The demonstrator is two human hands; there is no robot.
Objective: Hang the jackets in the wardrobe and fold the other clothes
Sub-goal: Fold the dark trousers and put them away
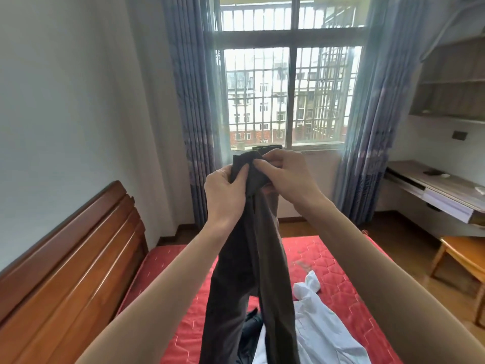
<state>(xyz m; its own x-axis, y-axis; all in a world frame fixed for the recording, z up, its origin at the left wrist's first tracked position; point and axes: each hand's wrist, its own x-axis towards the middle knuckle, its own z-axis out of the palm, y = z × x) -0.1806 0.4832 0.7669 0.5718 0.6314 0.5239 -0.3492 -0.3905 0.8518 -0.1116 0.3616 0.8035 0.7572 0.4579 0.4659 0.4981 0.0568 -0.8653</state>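
Dark trousers point(252, 258) are gripped at their top edge by left hand point(225, 195) and right hand point(286, 177), raised above the red bed point(336, 261); white shirt point(322, 332) lies below

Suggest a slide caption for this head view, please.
Both hands, left and right, hold dark trousers up above a red bed.

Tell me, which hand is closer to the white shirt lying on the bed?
Right, slightly. The right hand grips the dark trousers up high, above the white shirt; the left hand grips them further to the left.
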